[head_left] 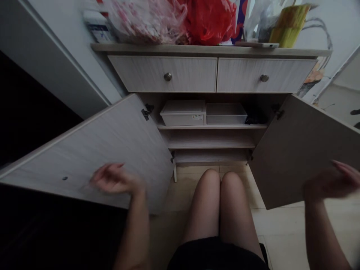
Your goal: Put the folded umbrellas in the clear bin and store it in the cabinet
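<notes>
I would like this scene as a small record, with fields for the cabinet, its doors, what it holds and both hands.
cabinet: two drawers shut, both lower doors open
upper shelf: white box beside translucent bin
cabinet top: red bag, among other things
left hand: blurred, before left door; contact unclear
right hand: blurred, before right door; contact unclear
</notes>
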